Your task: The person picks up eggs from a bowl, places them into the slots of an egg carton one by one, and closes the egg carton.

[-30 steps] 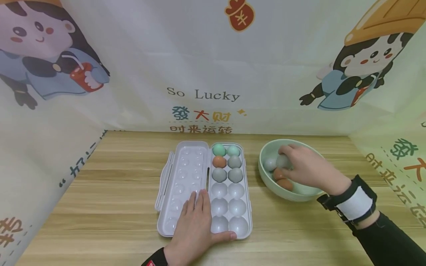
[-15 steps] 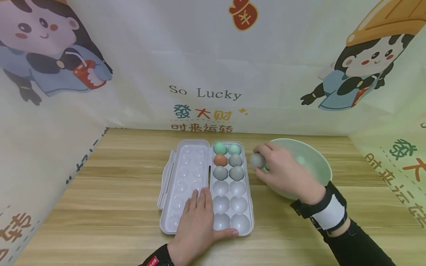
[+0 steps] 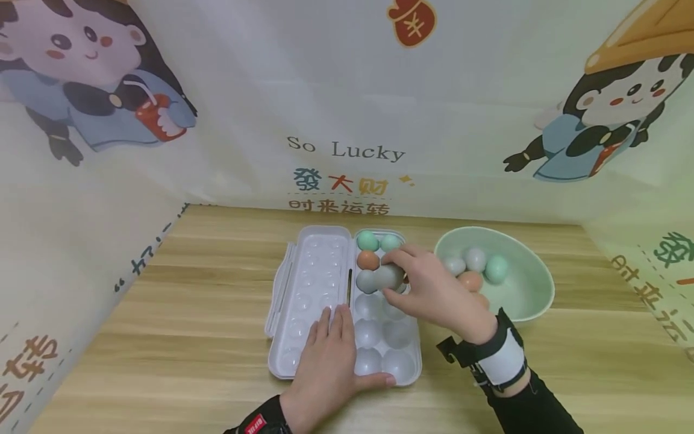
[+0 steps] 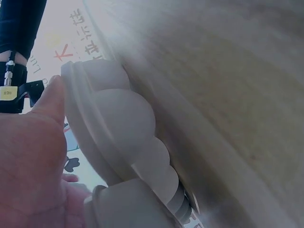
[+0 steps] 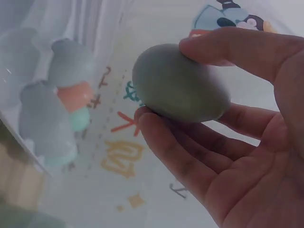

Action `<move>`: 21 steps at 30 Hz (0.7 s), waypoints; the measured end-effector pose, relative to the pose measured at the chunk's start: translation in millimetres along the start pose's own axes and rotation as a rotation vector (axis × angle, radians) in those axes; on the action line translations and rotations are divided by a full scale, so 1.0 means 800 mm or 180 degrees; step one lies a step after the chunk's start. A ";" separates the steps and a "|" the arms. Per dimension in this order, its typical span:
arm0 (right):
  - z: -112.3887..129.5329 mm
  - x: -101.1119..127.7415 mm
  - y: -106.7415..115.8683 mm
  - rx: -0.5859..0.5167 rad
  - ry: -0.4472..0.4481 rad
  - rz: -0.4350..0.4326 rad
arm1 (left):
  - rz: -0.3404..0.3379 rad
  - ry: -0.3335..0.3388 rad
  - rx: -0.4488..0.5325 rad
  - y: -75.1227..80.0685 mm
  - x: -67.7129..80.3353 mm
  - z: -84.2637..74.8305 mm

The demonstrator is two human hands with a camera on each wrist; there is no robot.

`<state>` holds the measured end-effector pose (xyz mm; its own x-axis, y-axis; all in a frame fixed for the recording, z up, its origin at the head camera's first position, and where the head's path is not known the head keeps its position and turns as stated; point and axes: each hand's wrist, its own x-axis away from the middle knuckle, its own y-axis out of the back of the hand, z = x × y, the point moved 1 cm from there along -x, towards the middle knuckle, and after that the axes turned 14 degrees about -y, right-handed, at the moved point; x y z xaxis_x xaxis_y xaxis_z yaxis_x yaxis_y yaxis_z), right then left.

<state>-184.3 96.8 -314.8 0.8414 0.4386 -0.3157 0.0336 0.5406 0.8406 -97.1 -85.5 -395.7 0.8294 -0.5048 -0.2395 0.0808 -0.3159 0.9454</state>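
A white egg tray [image 3: 403,369] lies open on the wooden table, its lid [image 3: 314,283] folded out to the left. Several eggs fill its far cells, green ones [image 3: 367,240] at the back and an orange one [image 3: 368,260] behind a grey one. My right hand [image 3: 396,274] holds a grey egg [image 3: 382,279] just above the tray's middle rows; the right wrist view shows the grey egg [image 5: 180,83] pinched between thumb and fingers [image 5: 156,133]. My left hand [image 3: 338,349] lies flat on the tray's near end, thumb along the front edge. The left wrist view shows the thumb [image 4: 50,102] against the tray's underside [image 4: 118,123].
A pale green bowl [image 3: 534,283] stands right of the tray and holds several eggs, among them a green one [image 3: 496,268] and an orange one [image 3: 469,280]. Printed cloth walls close in the table at the back and both sides.
My right hand lifted a grey egg out of the bowl and carried it left to above the tray. The left hand stayed on the tray.
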 end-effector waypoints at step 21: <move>0.000 -0.001 -0.041 0.0560 -0.0052 0.0457 | -0.0079 -0.0098 -0.0149 0.001 -0.001 -0.001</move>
<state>-186.0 78.9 -342.5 0.8529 0.4895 -0.1814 0.0054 0.3393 0.9407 -96.9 -84.5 -394.7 0.8095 -0.5219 -0.2690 0.1275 -0.2911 0.9482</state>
